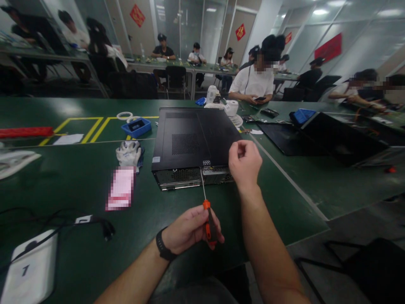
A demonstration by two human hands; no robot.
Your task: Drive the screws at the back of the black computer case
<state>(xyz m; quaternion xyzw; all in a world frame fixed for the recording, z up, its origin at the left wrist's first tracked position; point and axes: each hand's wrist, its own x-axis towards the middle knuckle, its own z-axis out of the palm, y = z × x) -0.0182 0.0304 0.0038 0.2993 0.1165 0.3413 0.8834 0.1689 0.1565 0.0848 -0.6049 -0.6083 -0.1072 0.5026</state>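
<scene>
A black desktop computer case [190, 126] lies flat on the green table, its metal port panel facing me. My left hand [198, 226], with a dark watch band at the wrist, grips an orange and black screwdriver [207, 219] by the handle. The screwdriver's shaft points away from me, and its tip reaches the upper edge of the port panel, near the middle. At the case's front right corner is my right hand [245, 162], its fingers curled closed. Whatever those fingers may hold is hidden.
Left of the case lie white gloves [129, 153], a pink packet [120, 188] and a blue bin [136, 126]. Black cables [107, 228] and a white box [30, 270] are at lower left. Another opened case [344, 139] stands right; a person in white [253, 82] sits opposite.
</scene>
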